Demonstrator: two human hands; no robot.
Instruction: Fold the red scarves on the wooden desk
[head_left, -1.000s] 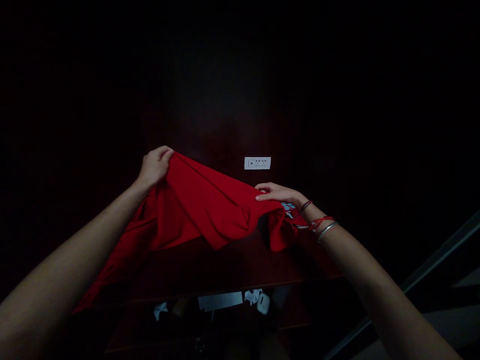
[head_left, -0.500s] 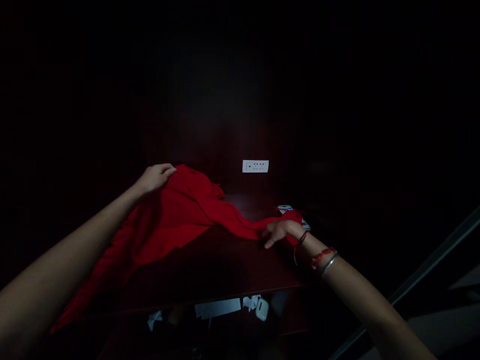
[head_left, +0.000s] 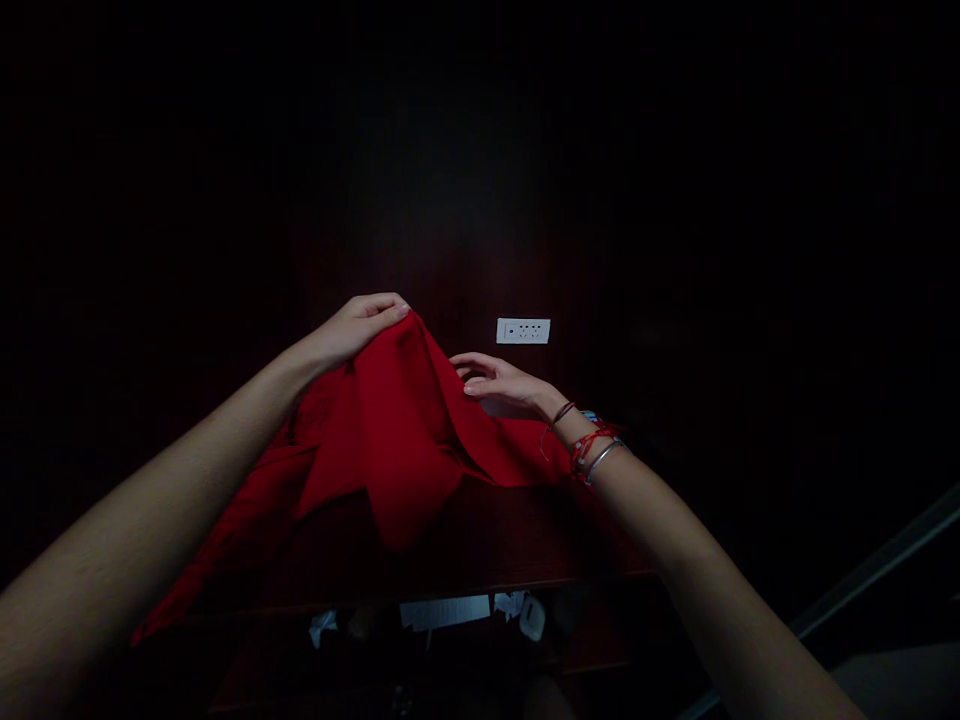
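My left hand (head_left: 366,322) pinching a red scarf (head_left: 401,440) below-left of the socket panel (head_left: 523,331), right hand (head_left: 510,386) half-curled alongside, grip unclear, wrist (head_left: 551,402) partly hiding a bluish object (head_left: 591,416), 1 white case (head_left: 532,618) well below the panel.

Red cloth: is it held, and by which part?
The left hand pinches the red cloth at its raised peak; whether the right hand, close beside it, grips cannot be told.

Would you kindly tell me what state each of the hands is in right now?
Left hand: closed, holding the red cloth.
Right hand: open, loosely curled by the cloth; contact cannot be told.
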